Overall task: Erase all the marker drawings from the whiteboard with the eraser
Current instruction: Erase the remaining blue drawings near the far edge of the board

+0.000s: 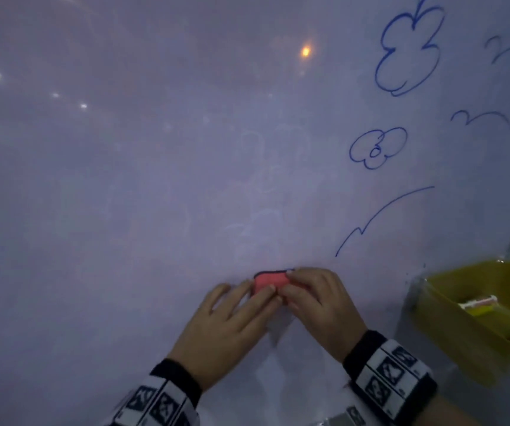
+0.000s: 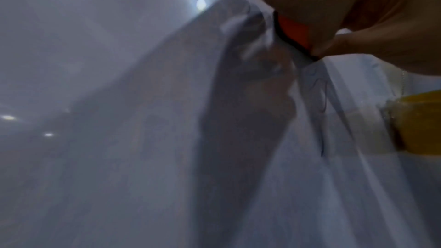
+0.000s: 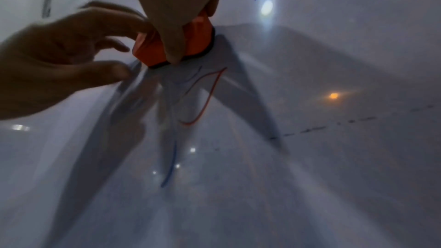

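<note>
Pressing the red black-felted block eraser [image 1: 269, 282] low on the glossy white whiteboard [image 1: 124, 179], we are clamping it in the curled grip of our right hand [image 1: 315, 299], with our left hand [image 1: 232, 327] laying straight fingers against its left end and the blue marker drawings [image 1: 376, 149] lying up and rightward, nearer the right hand.

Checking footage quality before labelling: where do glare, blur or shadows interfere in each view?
Head view: orange and white glare spots on the whiteboard, blue drawings sharp. Left wrist: soft overall, dark hand shadow beside the eraser. Right wrist: left hand motion-blurred, shadows fanning below the eraser.
</note>
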Available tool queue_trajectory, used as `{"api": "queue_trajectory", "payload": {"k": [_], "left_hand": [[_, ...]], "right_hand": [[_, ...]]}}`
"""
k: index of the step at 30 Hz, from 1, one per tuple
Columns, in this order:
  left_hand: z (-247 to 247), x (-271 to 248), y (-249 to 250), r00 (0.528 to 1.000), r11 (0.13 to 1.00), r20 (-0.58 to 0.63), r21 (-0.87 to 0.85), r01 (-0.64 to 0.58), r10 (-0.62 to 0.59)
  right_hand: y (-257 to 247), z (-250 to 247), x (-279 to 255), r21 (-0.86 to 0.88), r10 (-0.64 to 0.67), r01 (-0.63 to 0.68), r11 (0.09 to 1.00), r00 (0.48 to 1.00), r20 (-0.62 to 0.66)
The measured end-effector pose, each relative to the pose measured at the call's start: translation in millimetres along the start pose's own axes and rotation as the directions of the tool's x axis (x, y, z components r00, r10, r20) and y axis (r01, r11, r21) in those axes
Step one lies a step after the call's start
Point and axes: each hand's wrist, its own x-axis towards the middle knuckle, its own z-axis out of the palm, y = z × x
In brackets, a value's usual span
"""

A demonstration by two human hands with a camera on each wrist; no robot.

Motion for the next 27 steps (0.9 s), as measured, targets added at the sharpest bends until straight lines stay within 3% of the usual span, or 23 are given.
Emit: {"api": "queue_trajectory", "payload": {"k": [3, 7, 11, 15, 16, 18, 19, 20, 21, 23, 25, 27], "left_hand": [[3.4, 27.3, -2.6, 0.998, 1.000, -0.064, -0.026, 0.010, -0.011], [-7.7, 70.3, -30.9, 0.989, 0.999, -0.137, -0.001, -0.050, 0.049], [-27.1, 119.3, -63.0, 0.981, 0.988, -0.135, 0.072, -0.134, 0.142], [-8.6, 85.3, -39.4, 0.972, 0.963, 0.019, -0.140, -0.230, 0.235], [-1.7, 65.7, -26.7, 0.945, 0.938, 0.087, -0.180, -0.296, 0.315], [7.1, 26.9, -10.3, 0.827, 0.857, 0.232, -0.197, -0.476, 0.512], [8.0, 17.0, -9.0, 0.777, 0.822, 0.268, -0.181, -0.540, 0.570], [7.3, 15.6, -14.5, 0.756, 0.804, 0.277, -0.153, -0.574, 0.593], [5.4, 21.0, -24.2, 0.765, 0.805, 0.257, -0.116, -0.582, 0.590], [-6.5, 41.8, -46.4, 0.842, 0.859, 0.177, -0.046, -0.509, 0.509], [-20.5, 53.2, -68.4, 0.952, 0.953, 0.052, 0.015, -0.302, 0.300], [-28.4, 55.1, -68.5, 0.999, 0.998, -0.045, 0.055, -0.026, 0.029]], "right_hand": [[-1.3, -5.6, -4.5, 0.074, 0.195, -0.195, 0.978, 0.981, 0.010], [11.3, -25.8, -19.5, 0.070, 0.420, -0.420, 0.905, 0.907, 0.012], [44.9, -28.4, -29.6, -0.135, 0.464, -0.456, 0.880, 0.885, 0.035], [56.0, -12.0, -53.3, -0.277, 0.423, -0.391, 0.878, 0.904, 0.065], [58.5, -9.0, -58.1, -0.307, 0.406, -0.370, 0.877, 0.912, 0.063], [66.4, -4.8, -63.3, -0.354, 0.364, -0.323, 0.878, 0.930, 0.055], [71.5, -3.2, -64.0, -0.369, 0.347, -0.306, 0.878, 0.937, 0.048], [76.0, -1.4, -64.1, -0.378, 0.329, -0.290, 0.879, 0.943, 0.041], [79.5, 0.8, -64.2, -0.385, 0.313, -0.276, 0.881, 0.949, 0.036], [83.2, 5.0, -65.3, -0.394, 0.285, -0.251, 0.884, 0.958, 0.028], [84.7, 8.7, -66.2, -0.394, 0.273, -0.248, 0.885, 0.962, 0.006], [86.0, 11.5, -66.2, -0.394, 0.268, -0.255, 0.883, 0.963, -0.022]]}}
